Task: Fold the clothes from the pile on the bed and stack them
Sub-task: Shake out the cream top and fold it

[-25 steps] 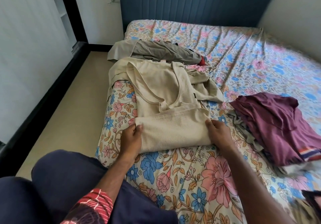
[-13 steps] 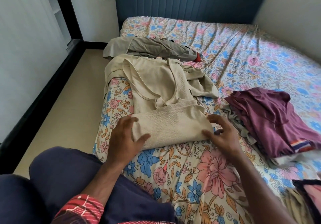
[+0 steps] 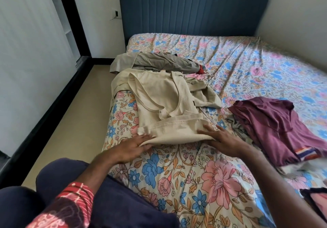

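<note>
Here the left hand [image 3: 131,145] and right hand [image 3: 222,140], fingers flat and gripping nothing, press the beige vest's [image 3: 169,107] folded hem near the bed [image 3: 194,174] edge; uneven sliding could skew the fold

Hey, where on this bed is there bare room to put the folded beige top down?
Bare sheet between the headboard and the maroon pile; more lies nearer than both hands. Crowded: beige top, grey clothes behind it, maroon pile right.
</note>
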### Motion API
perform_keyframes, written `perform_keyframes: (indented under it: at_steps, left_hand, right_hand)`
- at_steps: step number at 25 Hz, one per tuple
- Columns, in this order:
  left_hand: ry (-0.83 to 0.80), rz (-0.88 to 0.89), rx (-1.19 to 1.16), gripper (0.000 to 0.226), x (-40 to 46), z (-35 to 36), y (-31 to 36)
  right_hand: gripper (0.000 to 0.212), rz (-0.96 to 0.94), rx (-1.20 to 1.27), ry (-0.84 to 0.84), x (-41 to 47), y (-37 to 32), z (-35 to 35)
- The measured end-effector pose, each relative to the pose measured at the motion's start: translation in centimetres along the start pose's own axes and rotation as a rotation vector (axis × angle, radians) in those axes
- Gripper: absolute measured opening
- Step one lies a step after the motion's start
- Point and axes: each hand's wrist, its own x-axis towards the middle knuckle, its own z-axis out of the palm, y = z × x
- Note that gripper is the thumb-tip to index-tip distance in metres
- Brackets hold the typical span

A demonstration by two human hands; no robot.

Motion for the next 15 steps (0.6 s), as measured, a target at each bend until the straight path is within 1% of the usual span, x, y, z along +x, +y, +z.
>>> perform_keyframes:
  at_steps: [1,2,3,4,6,7,8,9,10,11,13,15]
  left_hand:
    - [-0.066,-0.042,-0.135,0.060,-0.3,-1.5,0.5]
    - [-0.143,-0.072,-0.201,0.065,-0.8,-2.9,0.9]
    - [-0.235,-0.103,-0.231,0.068,-1.4,-4.0,1.5]
    - [-0.336,-0.124,-0.251,0.065,-2.0,-5.0,1.8]
    - [-0.529,-0.120,-0.316,0.048,-2.8,-5.9,1.7]
    - [-0.610,-0.099,-0.364,0.044,-3.2,-6.2,1.6]
    - [-0.668,-0.078,-0.411,0.044,-3.5,-6.4,1.2]
    - [-0.698,-0.063,-0.451,0.047,-3.4,-6.6,0.7]
    - [-0.693,-0.054,-0.485,0.049,-3.3,-6.9,0.3]
    - [-0.654,-0.048,-0.514,0.050,-3.0,-7.3,0.0]
    - [-0.483,-0.065,-0.529,0.048,-1.8,-8.1,-0.2]
    - [-0.275,-0.079,-0.517,0.040,-0.3,-9.0,-0.2]
  right_hand:
    - [0.043,0.049,0.118,-0.016,-0.1,-0.5,-1.2]
    - [0.033,0.069,0.238,-0.026,-0.5,-1.4,-2.4]
    - [0.022,0.069,0.338,-0.048,-0.9,-2.2,-3.4]
    - [0.016,0.071,0.388,-0.109,-1.6,-3.3,-4.5]
    - [0.013,0.087,0.384,-0.306,-3.3,-4.8,-6.5]
    - [0.016,0.077,0.368,-0.411,-4.2,-5.3,-7.3]
    - [0.020,0.052,0.368,-0.499,-4.9,-5.6,-8.0]
    - [0.025,0.035,0.398,-0.535,-4.9,-5.6,-8.4]
    - [0.029,0.026,0.432,-0.529,-4.7,-5.8,-8.7]
    - [0.031,0.034,0.462,-0.493,-3.9,-5.7,-8.7]
    - [0.024,0.062,0.516,-0.352,-1.5,-5.5,-8.3]
    - [0.011,0.030,0.545,-0.193,1.4,-5.1,-8.0]
